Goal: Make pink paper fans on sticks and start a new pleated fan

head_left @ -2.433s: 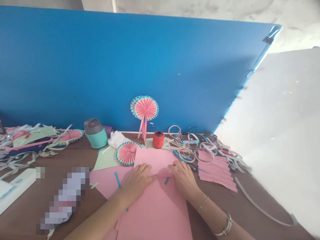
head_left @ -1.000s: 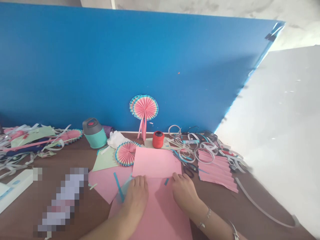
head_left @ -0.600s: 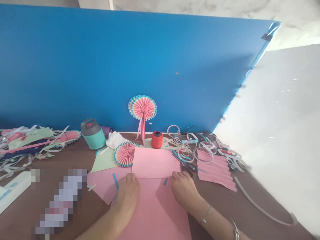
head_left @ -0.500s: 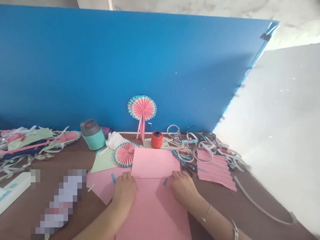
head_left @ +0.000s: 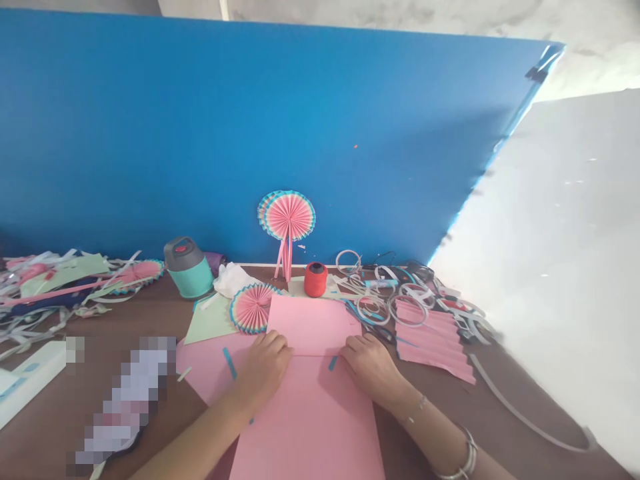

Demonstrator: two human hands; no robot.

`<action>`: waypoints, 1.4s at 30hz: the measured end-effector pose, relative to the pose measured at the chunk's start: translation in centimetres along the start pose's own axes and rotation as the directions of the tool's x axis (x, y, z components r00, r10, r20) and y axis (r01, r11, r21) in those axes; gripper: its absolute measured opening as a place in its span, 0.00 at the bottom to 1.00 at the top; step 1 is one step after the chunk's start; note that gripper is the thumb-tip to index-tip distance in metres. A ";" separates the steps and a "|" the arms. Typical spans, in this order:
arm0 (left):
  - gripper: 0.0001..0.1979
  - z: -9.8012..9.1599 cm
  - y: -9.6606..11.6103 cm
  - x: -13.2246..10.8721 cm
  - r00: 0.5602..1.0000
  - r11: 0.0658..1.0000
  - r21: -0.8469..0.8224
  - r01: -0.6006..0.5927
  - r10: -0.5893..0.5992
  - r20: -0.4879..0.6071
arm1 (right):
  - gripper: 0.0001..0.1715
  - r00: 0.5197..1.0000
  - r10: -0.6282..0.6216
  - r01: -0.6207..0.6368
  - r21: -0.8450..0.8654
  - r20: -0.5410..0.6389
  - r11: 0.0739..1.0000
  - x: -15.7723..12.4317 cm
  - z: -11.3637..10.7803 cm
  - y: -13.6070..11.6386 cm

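A large pink sheet of paper (head_left: 307,420) lies in front of me, with a crease line running across it and a far flap (head_left: 315,327) beyond the crease. My left hand (head_left: 267,363) has its fingers curled on the left end of that crease. At the right end, my right hand (head_left: 370,367) is closed on the sheet's edge, fingertips pressed down. Small blue paper strips (head_left: 229,363) lie about, one of them beside my right fingers. The undersides of both hands are hidden.
Behind the sheet are a pleated paper rosette (head_left: 255,308), a red thread spool (head_left: 316,280) and a teal flask (head_left: 190,270). Pleated pink paper (head_left: 433,340) and tangled white strips (head_left: 410,300) lie to the right. Paper scraps (head_left: 65,280) heap at the left. A blue panel (head_left: 200,133) stands behind.
My left hand has slid right along the crease, further onto the sheet. My right hand stays at the right end, almost unmoved.
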State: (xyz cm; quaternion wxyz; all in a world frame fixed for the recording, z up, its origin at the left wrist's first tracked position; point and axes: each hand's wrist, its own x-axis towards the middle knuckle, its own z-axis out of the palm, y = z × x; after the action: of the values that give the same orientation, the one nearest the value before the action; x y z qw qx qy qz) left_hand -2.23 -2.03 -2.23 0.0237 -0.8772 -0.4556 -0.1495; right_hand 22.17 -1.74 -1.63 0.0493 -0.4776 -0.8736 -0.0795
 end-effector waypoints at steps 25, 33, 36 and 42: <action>0.10 -0.5 -0.4 0.6 0.981 0.957 -0.233 0.171 -0.145 0.127 | 0.11 0.985 0.132 -0.060 0.500 -0.111 0.864 0.2 1.7 1.5; 0.08 -0.5 -0.9 0.9 0.953 0.869 -0.390 0.304 -0.276 0.129 | 0.14 0.970 0.234 -0.139 0.644 -0.064 0.753 0.7 2.3 2.0; 0.08 -0.6 -0.9 1.0 0.948 0.869 -0.380 0.317 -0.287 0.133 | 0.15 0.970 0.235 -0.145 0.627 -0.062 0.765 0.8 2.7 2.1; 0.09 -0.8 -0.6 1.2 0.940 0.873 -0.350 0.340 -0.304 0.154 | 0.12 0.959 0.273 -0.189 0.542 -0.078 0.819 0.9 3.3 2.2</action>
State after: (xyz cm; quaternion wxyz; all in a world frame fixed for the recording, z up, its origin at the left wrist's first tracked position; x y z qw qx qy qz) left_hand -2.25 -0.87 -1.13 -0.1894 -0.7834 -0.5594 -0.1935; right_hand 23.50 0.79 -4.56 0.2549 -0.5406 -0.7904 0.1345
